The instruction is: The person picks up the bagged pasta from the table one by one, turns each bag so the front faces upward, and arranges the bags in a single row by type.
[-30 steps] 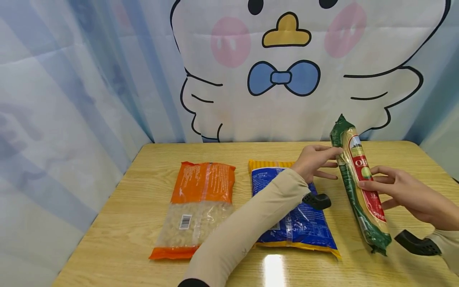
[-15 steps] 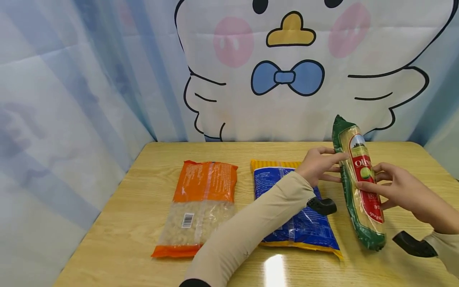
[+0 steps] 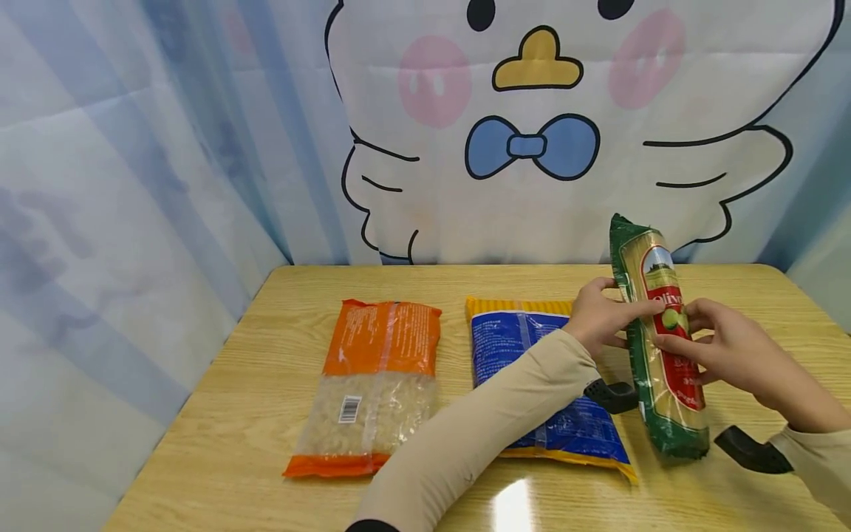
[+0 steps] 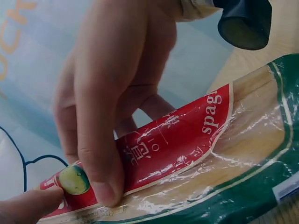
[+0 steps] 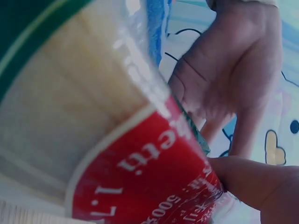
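Note:
A spaghetti pack (image 3: pixel 671 399) with green ends and a red label stands tilted at the right of the table, its lower end close to the tabletop. My left hand (image 3: pixel 608 318) pinches its left edge, thumb on the label and fingers behind. From the other side my right hand (image 3: pixel 738 355) grips the pack, its thumb on the front. In the left wrist view, my right hand (image 4: pixel 112 93) and the spaghetti pack (image 4: pixel 187 144) fill the middle. The right wrist view has the spaghetti pack (image 5: pixel 131 154) up close, my left hand (image 5: pixel 229 74) beyond it.
A blue bag (image 3: pixel 572 428) with yellow ends lies under my left forearm, partly covered. Farther left lies an orange and clear bag (image 3: pixel 379 347) of pale contents. Behind the wooden table (image 3: pixel 233 414) hangs a cartoon-printed curtain (image 3: pixel 532 214).
My left hand has moved right and its thumb now reaches farther over the red label. The spaghetti pack has turned its label more to the front and leans less.

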The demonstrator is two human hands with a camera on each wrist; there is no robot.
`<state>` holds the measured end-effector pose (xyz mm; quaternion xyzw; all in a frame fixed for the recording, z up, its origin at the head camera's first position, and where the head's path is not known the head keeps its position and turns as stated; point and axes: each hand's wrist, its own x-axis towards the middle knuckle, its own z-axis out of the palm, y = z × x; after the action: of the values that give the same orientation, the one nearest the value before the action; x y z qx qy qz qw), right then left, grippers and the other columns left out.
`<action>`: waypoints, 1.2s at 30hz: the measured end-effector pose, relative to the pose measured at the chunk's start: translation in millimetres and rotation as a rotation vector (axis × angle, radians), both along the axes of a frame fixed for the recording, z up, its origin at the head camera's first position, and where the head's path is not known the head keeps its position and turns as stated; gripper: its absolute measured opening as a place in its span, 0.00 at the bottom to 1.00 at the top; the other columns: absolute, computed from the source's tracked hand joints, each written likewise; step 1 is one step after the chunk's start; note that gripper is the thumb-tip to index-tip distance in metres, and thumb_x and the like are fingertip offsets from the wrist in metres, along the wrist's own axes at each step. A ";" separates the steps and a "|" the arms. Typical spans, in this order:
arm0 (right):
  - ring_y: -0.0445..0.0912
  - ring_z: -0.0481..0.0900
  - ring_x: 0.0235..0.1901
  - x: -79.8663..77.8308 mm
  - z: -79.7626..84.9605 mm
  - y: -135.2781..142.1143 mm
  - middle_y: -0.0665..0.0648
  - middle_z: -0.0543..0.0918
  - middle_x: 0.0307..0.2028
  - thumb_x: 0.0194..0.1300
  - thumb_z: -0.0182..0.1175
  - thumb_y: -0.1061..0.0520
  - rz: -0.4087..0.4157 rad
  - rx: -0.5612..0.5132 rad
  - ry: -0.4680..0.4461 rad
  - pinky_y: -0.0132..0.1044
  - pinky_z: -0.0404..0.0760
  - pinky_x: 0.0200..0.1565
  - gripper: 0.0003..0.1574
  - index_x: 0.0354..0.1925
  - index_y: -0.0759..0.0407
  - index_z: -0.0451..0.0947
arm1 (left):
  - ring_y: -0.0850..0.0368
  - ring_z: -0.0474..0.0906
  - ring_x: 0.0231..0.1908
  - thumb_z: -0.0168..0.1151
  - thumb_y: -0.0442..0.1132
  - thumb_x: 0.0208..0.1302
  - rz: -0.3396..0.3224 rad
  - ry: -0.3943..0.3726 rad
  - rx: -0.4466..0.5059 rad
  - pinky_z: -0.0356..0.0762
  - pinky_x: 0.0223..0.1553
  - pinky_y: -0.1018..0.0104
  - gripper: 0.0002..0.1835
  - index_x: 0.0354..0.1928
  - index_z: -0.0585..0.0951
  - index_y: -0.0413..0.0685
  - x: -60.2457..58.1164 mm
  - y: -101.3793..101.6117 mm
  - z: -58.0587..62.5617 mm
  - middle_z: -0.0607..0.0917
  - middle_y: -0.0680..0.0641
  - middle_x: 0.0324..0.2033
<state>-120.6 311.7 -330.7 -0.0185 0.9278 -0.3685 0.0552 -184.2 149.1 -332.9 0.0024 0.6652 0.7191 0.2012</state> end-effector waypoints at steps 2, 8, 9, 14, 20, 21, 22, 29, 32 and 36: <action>0.48 0.85 0.32 0.4 -0.6 -1.7 0.74 0.77 0.44 0.73 0.59 0.50 0.001 0.013 0.019 0.42 0.87 0.27 0.36 0.58 0.79 0.59 | 0.51 0.84 0.34 0.74 0.42 0.57 0.001 -0.001 -0.019 0.87 0.38 0.48 0.22 0.53 0.77 0.52 0.3 0.4 -0.1 0.81 0.49 0.35; 0.52 0.86 0.33 1.2 0.6 -6.2 0.73 0.75 0.44 0.72 0.60 0.50 0.003 0.035 0.052 0.42 0.87 0.26 0.35 0.56 0.78 0.60 | 0.55 0.81 0.33 0.76 0.46 0.54 -0.014 0.016 -0.030 0.86 0.37 0.49 0.21 0.47 0.78 0.51 1.2 0.9 2.4 0.80 0.52 0.34; 0.52 0.86 0.33 1.1 1.0 -7.4 0.73 0.74 0.45 0.72 0.60 0.49 0.005 0.042 0.057 0.42 0.87 0.26 0.35 0.56 0.78 0.60 | 0.56 0.80 0.32 0.76 0.47 0.53 -0.006 0.023 -0.041 0.86 0.36 0.50 0.20 0.45 0.78 0.52 1.7 1.7 3.0 0.80 0.53 0.33; 0.50 0.85 0.29 0.3 3.4 -11.9 0.79 0.71 0.48 0.71 0.61 0.47 0.005 0.069 0.074 0.43 0.87 0.25 0.37 0.55 0.78 0.60 | 0.57 0.80 0.27 0.78 0.47 0.51 0.062 0.034 -0.095 0.86 0.32 0.55 0.18 0.37 0.78 0.53 3.9 5.8 4.5 0.80 0.53 0.28; 0.48 0.85 0.25 1.4 5.6 -13.5 0.79 0.73 0.46 0.69 0.63 0.47 -0.010 0.081 0.077 0.42 0.86 0.24 0.38 0.54 0.78 0.61 | 0.56 0.81 0.25 0.78 0.46 0.50 0.106 0.020 -0.095 0.87 0.32 0.55 0.17 0.35 0.78 0.53 4.4 7.5 3.9 0.81 0.52 0.26; 0.48 0.85 0.25 1.6 6.0 -13.7 0.79 0.73 0.46 0.69 0.63 0.47 -0.013 0.079 0.074 0.42 0.86 0.24 0.38 0.54 0.78 0.61 | 0.56 0.81 0.25 0.78 0.46 0.50 0.111 0.017 -0.093 0.87 0.32 0.55 0.17 0.35 0.78 0.53 4.5 7.5 3.8 0.81 0.52 0.26; 0.48 0.85 0.25 1.8 6.4 -13.9 0.79 0.73 0.46 0.69 0.63 0.47 -0.016 0.079 0.071 0.42 0.86 0.24 0.38 0.54 0.78 0.61 | 0.57 0.81 0.25 0.79 0.46 0.49 0.117 0.017 -0.090 0.87 0.31 0.55 0.17 0.34 0.78 0.52 4.5 7.5 3.8 0.81 0.53 0.26; 0.48 0.84 0.27 1.7 10.7 -15.1 0.77 0.74 0.46 0.68 0.63 0.43 -0.040 0.084 0.064 0.43 0.87 0.25 0.40 0.53 0.76 0.61 | 0.56 0.82 0.23 0.79 0.43 0.49 0.135 0.011 -0.012 0.87 0.29 0.55 0.14 0.30 0.81 0.50 1.5 3.5 7.0 0.84 0.52 0.23; 0.48 0.84 0.29 2.1 13.0 -14.2 0.76 0.73 0.47 0.68 0.63 0.41 -0.046 0.071 0.048 0.44 0.87 0.27 0.43 0.55 0.76 0.60 | 0.55 0.83 0.24 0.78 0.41 0.50 0.125 0.000 0.021 0.87 0.30 0.53 0.12 0.31 0.81 0.49 -0.5 1.2 8.3 0.84 0.51 0.24; 0.49 0.84 0.34 4.0 14.7 -10.0 0.75 0.72 0.49 0.68 0.61 0.39 -0.058 0.037 0.014 0.46 0.88 0.30 0.46 0.60 0.77 0.58 | 0.53 0.84 0.25 0.78 0.39 0.52 0.106 0.002 0.041 0.87 0.32 0.52 0.11 0.32 0.82 0.48 -2.3 0.6 8.8 0.85 0.50 0.25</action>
<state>-116.5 301.6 -316.0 0.0067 0.9350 -0.3524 0.0382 -186.5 149.7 -324.1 -0.0283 0.6496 0.7423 0.1620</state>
